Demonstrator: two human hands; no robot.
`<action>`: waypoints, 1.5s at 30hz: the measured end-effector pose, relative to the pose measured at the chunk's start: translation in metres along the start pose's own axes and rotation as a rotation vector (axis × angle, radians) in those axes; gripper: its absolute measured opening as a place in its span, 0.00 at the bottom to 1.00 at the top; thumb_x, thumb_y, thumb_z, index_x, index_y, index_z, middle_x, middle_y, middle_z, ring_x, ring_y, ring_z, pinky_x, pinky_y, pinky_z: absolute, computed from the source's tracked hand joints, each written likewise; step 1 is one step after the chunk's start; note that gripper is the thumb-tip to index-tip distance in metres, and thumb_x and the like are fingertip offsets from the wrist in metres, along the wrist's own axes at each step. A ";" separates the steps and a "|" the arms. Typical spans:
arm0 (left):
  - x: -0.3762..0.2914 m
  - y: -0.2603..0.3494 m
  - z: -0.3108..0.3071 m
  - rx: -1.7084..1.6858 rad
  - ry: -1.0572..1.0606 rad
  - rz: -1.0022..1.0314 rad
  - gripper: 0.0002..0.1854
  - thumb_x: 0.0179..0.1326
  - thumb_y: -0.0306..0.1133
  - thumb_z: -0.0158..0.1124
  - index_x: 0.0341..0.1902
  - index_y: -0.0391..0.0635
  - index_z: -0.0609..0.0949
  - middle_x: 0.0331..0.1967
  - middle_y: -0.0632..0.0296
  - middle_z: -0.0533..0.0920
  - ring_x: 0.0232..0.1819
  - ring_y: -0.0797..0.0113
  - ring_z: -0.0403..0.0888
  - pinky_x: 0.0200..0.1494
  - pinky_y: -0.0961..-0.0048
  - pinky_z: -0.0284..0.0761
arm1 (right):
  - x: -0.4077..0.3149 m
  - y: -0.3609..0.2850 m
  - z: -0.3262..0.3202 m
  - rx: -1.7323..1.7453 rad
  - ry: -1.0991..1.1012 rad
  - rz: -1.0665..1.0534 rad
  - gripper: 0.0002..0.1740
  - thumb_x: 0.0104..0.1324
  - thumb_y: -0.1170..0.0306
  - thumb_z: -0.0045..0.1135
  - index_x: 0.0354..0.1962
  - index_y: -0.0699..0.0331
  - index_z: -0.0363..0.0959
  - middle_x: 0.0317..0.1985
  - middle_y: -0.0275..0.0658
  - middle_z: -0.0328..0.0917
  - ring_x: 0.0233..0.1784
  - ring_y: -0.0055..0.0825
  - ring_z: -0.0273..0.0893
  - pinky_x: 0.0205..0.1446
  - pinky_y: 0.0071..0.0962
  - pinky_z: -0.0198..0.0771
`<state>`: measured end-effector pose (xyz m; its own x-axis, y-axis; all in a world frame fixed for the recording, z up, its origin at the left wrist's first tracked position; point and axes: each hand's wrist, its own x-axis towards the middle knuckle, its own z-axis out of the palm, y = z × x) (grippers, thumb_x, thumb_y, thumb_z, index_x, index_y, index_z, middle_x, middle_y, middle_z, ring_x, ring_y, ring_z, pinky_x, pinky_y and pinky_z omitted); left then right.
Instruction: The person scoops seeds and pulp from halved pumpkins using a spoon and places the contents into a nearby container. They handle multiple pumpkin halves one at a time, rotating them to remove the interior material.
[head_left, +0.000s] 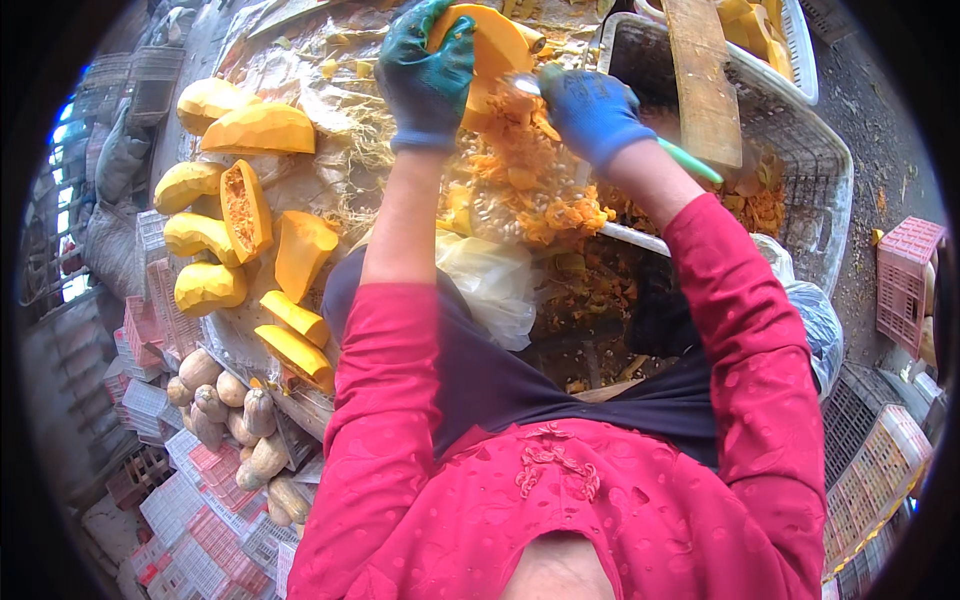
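My left hand (431, 79), in a green-coated blue glove, grips a peeled pumpkin piece (495, 37) at the top of the view. Close by on the right, my gloved right hand (592, 112) holds a spoon-like tool with a light green handle (690, 161). The tool's shiny metal end (525, 84) is at the pumpkin's lower edge, partly blurred. Stringy orange pulp (517, 124) hangs just below that edge. Under both hands lies a heap of pulp and pale seeds (495, 199).
Peeled pumpkin pieces (259, 129) lie on the left of the sheet-covered work surface. A wooden board (701, 82) spans a dirty white crate (844, 157) holding scraps. Behind it, another crate (806, 52) holds cut pumpkin. Whole squashes (259, 412) and stacked crates (202, 540) stand lower left.
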<state>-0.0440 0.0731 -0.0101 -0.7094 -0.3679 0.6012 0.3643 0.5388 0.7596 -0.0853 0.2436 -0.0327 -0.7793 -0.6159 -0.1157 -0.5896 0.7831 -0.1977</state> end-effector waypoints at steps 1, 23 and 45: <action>-0.001 0.000 0.000 0.088 -0.032 0.054 0.19 0.61 0.23 0.66 0.56 0.34 0.80 0.51 0.54 0.83 0.54 0.66 0.80 0.58 0.70 0.76 | 0.004 -0.006 0.000 0.042 0.022 -0.011 0.11 0.65 0.66 0.56 0.45 0.58 0.78 0.39 0.45 0.85 0.42 0.41 0.87 0.38 0.45 0.79; 0.023 -0.001 -0.010 0.358 -0.030 0.161 0.25 0.50 0.17 0.53 0.55 0.39 0.82 0.48 0.48 0.85 0.52 0.54 0.83 0.57 0.64 0.76 | -0.003 -0.009 0.025 -0.043 -0.155 -0.106 0.12 0.67 0.65 0.52 0.44 0.60 0.78 0.40 0.48 0.85 0.42 0.46 0.86 0.38 0.46 0.79; 0.003 0.000 0.008 0.398 0.206 0.112 0.27 0.49 0.17 0.56 0.56 0.43 0.81 0.53 0.49 0.83 0.54 0.51 0.82 0.57 0.62 0.76 | 0.037 -0.022 0.013 0.207 -0.180 0.175 0.19 0.63 0.63 0.57 0.51 0.57 0.78 0.49 0.47 0.82 0.53 0.45 0.81 0.55 0.42 0.76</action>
<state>-0.0508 0.0781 -0.0108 -0.5297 -0.4117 0.7416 0.1438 0.8181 0.5568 -0.0984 0.2028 -0.0453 -0.8038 -0.4936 -0.3321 -0.3800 0.8555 -0.3516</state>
